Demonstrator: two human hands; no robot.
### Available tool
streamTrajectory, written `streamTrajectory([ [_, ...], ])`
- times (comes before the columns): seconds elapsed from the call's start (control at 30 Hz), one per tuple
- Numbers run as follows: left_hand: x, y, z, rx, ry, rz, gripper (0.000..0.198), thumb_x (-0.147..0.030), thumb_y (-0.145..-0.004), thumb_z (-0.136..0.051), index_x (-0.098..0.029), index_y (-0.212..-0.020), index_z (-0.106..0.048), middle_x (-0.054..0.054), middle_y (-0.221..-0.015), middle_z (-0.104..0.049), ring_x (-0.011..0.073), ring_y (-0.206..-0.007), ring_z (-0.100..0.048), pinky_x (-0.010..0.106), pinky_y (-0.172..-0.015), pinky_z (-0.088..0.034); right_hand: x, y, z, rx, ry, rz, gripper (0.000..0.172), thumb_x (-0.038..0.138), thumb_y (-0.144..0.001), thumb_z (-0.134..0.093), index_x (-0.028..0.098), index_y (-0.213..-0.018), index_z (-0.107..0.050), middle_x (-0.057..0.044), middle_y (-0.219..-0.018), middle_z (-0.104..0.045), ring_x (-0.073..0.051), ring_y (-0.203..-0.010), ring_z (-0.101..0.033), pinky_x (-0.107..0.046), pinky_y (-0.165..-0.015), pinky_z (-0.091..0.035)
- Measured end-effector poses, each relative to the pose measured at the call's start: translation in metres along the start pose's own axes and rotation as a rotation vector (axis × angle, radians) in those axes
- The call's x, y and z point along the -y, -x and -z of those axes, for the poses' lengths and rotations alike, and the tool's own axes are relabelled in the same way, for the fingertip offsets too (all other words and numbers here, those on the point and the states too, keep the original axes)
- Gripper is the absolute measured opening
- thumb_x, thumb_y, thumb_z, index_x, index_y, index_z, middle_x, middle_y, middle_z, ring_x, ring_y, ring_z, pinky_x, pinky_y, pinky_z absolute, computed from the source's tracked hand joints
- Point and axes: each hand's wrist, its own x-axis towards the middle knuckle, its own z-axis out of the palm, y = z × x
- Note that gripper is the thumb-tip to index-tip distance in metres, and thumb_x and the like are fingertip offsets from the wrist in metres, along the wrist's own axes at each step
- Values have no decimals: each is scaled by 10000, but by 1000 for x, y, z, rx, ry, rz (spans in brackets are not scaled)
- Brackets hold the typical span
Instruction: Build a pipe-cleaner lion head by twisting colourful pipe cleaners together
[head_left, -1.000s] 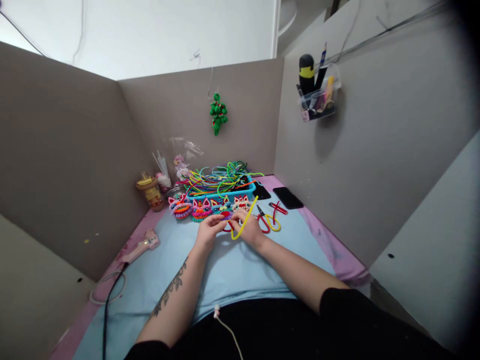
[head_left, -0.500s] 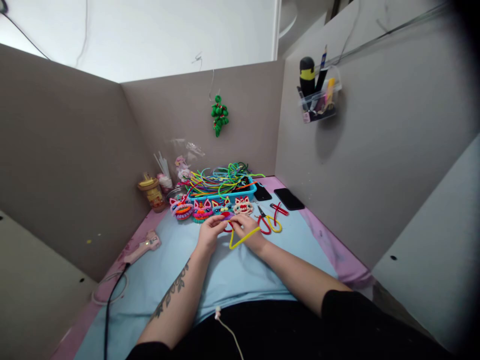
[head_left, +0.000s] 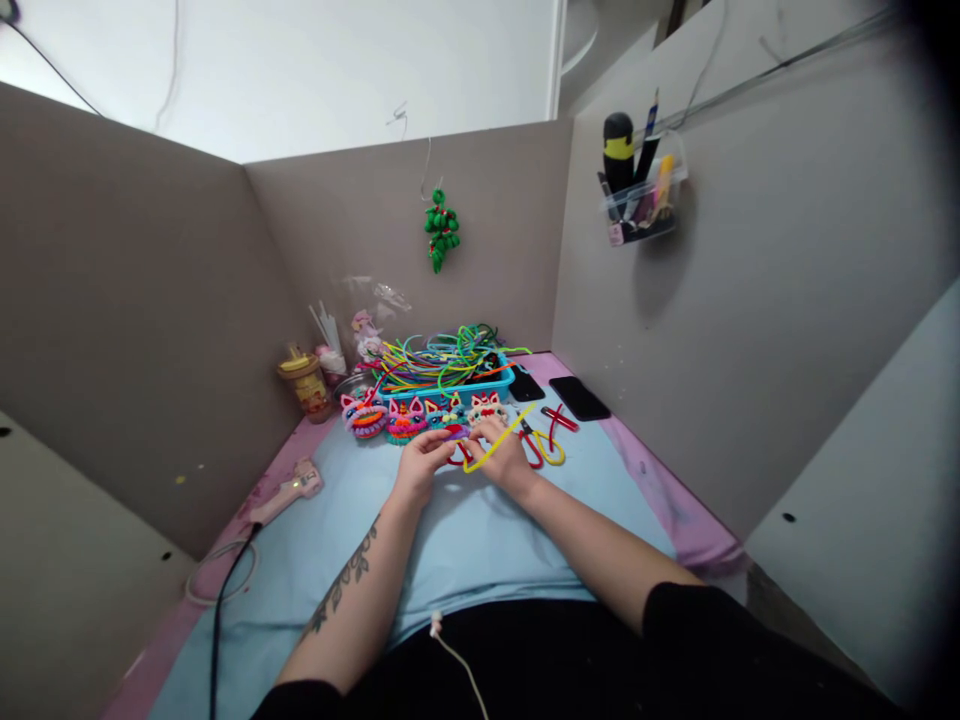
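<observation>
My left hand (head_left: 421,462) pinches the side of a small red and purple pipe-cleaner piece (head_left: 456,434), most of it hidden by fingers. My right hand (head_left: 501,455) is closed at the piece's other side, on a yellow pipe cleaner (head_left: 498,444) that bends at the piece and sticks up to the right across the hand. Red pipe-cleaner loops show below the fingers. Just beyond my hands stand several colourful pipe-cleaner animal heads, among them a pink one (head_left: 406,420) and a cream one (head_left: 487,407). Scissors (head_left: 553,449) with red and yellow handles lie right of my right hand.
A blue basket (head_left: 450,392) heaped with pipe cleaners stands at the back. Two dark phones, one of them a black phone (head_left: 580,398), and red-handled pliers (head_left: 561,420) lie at right. A pink glue gun (head_left: 296,487) and a drink cup (head_left: 305,383) are at left. Grey partitions enclose the table.
The yellow pipe cleaner has swung from a bent shape hanging below my right hand to a line slanting up and right across it. Both hands stay nearly in place.
</observation>
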Motion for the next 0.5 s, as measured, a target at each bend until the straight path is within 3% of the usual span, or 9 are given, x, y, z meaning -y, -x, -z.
streamTrajectory([
  [0.1,1,-3,1,-78,16,-41,450,-309,-513,-805,-130,-897,-653,45,-725,-680,122,-597,-602,224,-561,-451,5,2,5,48,-53,71,177,120,-754,-517,203,-880,-611,-60,-907,-589,-201,-902,-535,-354,-837,-427],
  [0.2,2,-4,2,-121,17,-86,433,-296,-526,-799,-134,-898,-648,43,-737,-684,123,-620,-610,220,-574,-451,13,5,5,157,-84,108,243,182,-734,-594,205,-975,-614,-64,-949,-603,-205,-927,-548,-351,-844,-437],
  [0.4,1,-1,-3,-83,-53,-146,365,-295,-540,-783,-133,-844,-662,52,-737,-695,157,-669,-635,262,-644,-480,19,11,-12,231,-145,68,148,229,-825,-522,211,-834,-669,-40,-813,-681,-168,-800,-615,-314,-791,-456],
  [0.5,-1,2,-6,-33,-113,-147,318,-282,-532,-779,-136,-792,-670,47,-711,-693,161,-652,-633,267,-646,-483,18,9,-14,236,-310,-52,147,264,-816,-538,218,-837,-676,-28,-809,-689,-165,-778,-627,-301,-744,-476],
])
